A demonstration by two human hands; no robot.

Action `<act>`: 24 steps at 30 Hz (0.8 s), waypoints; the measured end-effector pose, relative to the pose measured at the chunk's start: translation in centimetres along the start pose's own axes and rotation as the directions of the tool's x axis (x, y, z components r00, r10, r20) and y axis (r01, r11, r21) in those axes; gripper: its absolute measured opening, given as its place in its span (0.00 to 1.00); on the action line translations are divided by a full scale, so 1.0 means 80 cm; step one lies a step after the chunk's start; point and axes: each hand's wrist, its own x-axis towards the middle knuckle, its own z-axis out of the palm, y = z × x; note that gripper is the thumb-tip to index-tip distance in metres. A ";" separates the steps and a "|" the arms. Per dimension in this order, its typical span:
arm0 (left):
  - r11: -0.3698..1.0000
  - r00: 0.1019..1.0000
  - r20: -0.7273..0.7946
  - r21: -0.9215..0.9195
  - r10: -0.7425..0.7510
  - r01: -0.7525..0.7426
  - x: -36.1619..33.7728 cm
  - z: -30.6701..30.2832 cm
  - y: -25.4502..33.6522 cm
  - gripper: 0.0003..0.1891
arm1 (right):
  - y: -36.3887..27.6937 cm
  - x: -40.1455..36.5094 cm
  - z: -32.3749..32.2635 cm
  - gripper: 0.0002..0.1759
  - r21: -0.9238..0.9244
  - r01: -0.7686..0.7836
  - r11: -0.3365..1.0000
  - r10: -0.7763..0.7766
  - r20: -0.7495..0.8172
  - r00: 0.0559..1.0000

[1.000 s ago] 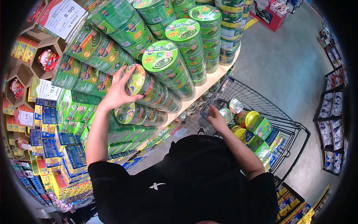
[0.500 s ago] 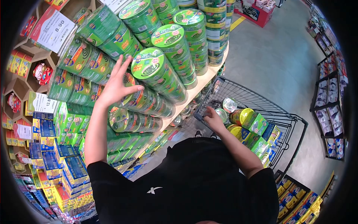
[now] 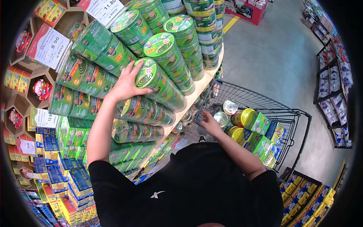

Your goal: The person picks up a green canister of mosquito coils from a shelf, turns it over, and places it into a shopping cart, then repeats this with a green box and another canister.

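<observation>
My left hand (image 3: 130, 83) is spread at the upper end of a green tub of mosquito coils (image 3: 160, 83) on the display. Its fingers lie along the tub's left side, and the thumb stretches below; the tub is still in its row. More green tubs of mosquito coils (image 3: 164, 47) stand stacked beside and behind it. My right hand (image 3: 211, 125) hovers over the near end of the shopping cart (image 3: 249, 92), fingers apart and slightly bent, nothing visible in them. Close to it in the cart are clear-lidded round containers (image 3: 221, 118), yellow-lidded tubs (image 3: 247, 118) and green boxes (image 3: 260, 124).
The pale wooden shelf edge (image 3: 204, 81) runs between display and cart. Price signs (image 3: 49, 45) stand on the left. Blue and yellow boxes (image 3: 79, 181) are piled at lower left. Dark shelving (image 3: 332, 94) lines the right, beyond the grey floor (image 3: 261, 53).
My left hand has moved right and slightly down onto the side of the front tub. My right hand has shifted a little left and down, its fingers opening somewhat. The view has shifted slightly.
</observation>
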 end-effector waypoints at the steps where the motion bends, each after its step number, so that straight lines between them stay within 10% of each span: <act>1: 1.000 1.000 -0.010 0.010 -0.001 0.001 -0.001 0.001 0.000 0.62 | -0.001 0.000 0.002 0.40 -0.007 -0.002 1.000 0.002 0.006 1.000; 15: 0.975 0.996 -0.089 0.223 0.016 0.005 -0.014 0.010 0.021 0.61 | 0.033 -0.012 0.001 0.38 -0.040 0.070 0.997 -0.073 -0.065 0.995; 17: 0.973 0.962 -0.249 0.223 0.115 -0.058 -0.032 0.015 0.064 0.58 | 0.031 -0.016 -0.011 0.22 -0.125 -0.010 0.992 0.013 0.019 1.000; 19: 0.986 0.899 -0.404 0.053 0.169 -0.161 -0.054 0.036 0.114 0.51 | 0.045 -0.012 -0.012 0.12 -0.119 -0.108 0.987 0.119 0.098 0.988; 24: 0.784 0.940 -0.006 -0.549 0.342 -0.289 -0.075 0.176 0.184 0.38 | -0.006 -0.053 -0.019 0.09 0.331 -0.248 0.911 0.143 0.309 0.940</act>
